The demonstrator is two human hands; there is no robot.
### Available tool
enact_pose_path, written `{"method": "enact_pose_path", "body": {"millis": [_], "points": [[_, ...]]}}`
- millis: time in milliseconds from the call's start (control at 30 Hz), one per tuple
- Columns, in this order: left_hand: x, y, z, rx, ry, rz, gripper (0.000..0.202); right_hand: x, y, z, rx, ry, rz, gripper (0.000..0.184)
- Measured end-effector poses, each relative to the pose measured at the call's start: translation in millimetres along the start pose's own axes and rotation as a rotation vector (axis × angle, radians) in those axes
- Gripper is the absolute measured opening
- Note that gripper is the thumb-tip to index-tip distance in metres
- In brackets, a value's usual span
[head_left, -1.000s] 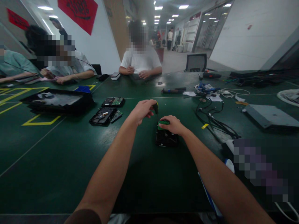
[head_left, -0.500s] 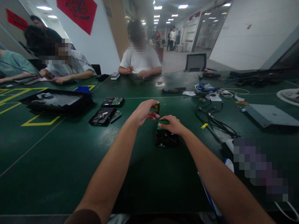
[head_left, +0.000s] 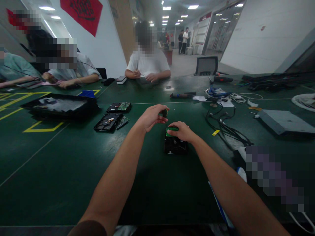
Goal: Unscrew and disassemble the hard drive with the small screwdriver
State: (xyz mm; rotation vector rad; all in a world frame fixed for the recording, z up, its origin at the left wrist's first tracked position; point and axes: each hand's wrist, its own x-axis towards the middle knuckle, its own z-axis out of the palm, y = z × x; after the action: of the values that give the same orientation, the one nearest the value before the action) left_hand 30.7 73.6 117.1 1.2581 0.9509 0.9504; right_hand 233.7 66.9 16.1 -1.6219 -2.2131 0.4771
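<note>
A black hard drive lies flat on the table, and part of its green circuit board shows at the far end. My right hand is closed over that end, thumb on the board and fingers around the far side. Pinched in the fingertips of my left hand is a black and yellow screwdriver, held just above and beyond the drive. Only its stubby handle shows; I cannot make out the shaft or tip.
Left of my hands lie more hard drives and a loose circuit board. Further left stands a black tray. Cables, a grey metal box and a yellow tag are on the right. A person sits across the table.
My left fingers have curled in and shifted slightly, and the screwdriver handle has turned, showing less yellow. My right hand and the hard drive stay in place.
</note>
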Motion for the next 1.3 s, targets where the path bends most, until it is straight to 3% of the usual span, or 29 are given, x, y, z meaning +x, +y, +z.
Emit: {"method": "enact_pose_path", "body": {"millis": [133,400,700,933,1167,1300], "points": [[-1.2,-0.5,-0.5,0.036,0.019,0.018,0.019,0.8,-0.2,0.2,-0.002,0.001,0.009,0.041],[-1.4,0.4,3.4,-0.089,-0.053,-0.067,0.02,1.8,-0.4,-1.3,0.0,-0.015,0.004,0.042],[1.2,0.2,-1.1,0.024,0.019,-0.032,0.026,1.8,1.9,0.8,0.014,-0.006,0.0,0.042],[0.7,0.2,1.3,-0.007,0.024,-0.053,0.022,2.5,3.3,2.2,0.009,-0.005,-0.005,0.04],[1.9,-0.7,-1.8,0.123,0.09,0.031,0.029,1.6,0.8,0.8,0.014,0.001,0.013,0.04],[-0.6,1.7,1.2,0.066,0.045,-0.009,0.026,1.7,-0.3,-0.7,0.013,-0.011,0.009,0.04]]}}
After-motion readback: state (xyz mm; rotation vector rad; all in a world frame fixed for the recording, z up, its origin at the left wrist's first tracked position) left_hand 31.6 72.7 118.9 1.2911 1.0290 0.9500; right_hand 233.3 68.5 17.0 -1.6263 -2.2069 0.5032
